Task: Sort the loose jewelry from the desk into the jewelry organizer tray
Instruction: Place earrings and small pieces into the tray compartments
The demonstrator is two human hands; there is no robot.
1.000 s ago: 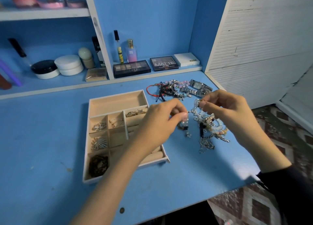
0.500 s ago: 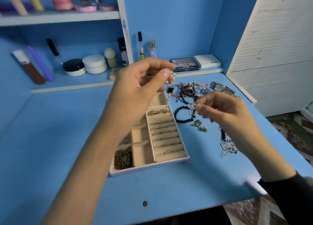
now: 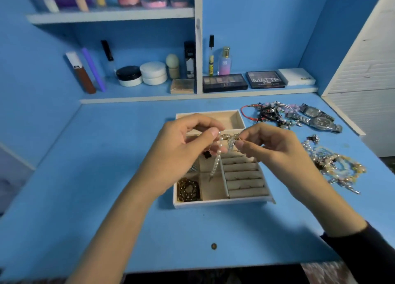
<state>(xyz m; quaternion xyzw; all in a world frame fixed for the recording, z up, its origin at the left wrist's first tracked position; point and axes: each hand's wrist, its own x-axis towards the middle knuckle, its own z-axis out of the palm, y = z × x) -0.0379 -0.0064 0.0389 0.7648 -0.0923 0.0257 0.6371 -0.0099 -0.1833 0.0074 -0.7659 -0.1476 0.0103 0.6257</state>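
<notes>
A beige jewelry organizer tray [image 3: 222, 201] sits mid-desk, with ring rolls on its right side and a dark gold beaded piece [image 3: 188, 190] in its front left compartment. Both hands hover above the tray. My left hand [image 3: 181, 149] pinches the top of a pearl strand [image 3: 217, 160], which dangles into the tray with a small black charm beside it. My right hand [image 3: 271, 149] pinches the strand's other end, close to the left fingertips. Loose jewelry lies on the desk to the right: a tangled pile of bracelets [image 3: 271, 113], two metal watches [image 3: 318, 119], and a heap of beaded bracelets [image 3: 335, 166].
Against the back wall, a low shelf holds eyeshadow palettes [image 3: 224, 83], a white box [image 3: 297, 76], cream jars [image 3: 152, 72], bottles and tubes. An upper shelf [image 3: 111, 14] carries more cosmetics. A white slatted panel [image 3: 367, 70] bounds the desk's right side. The desk's front edge lies near my forearms.
Both hands have come together over the tray, the left lowering and the right moving left from the desk pile. The pearl strand now hangs down into the tray.
</notes>
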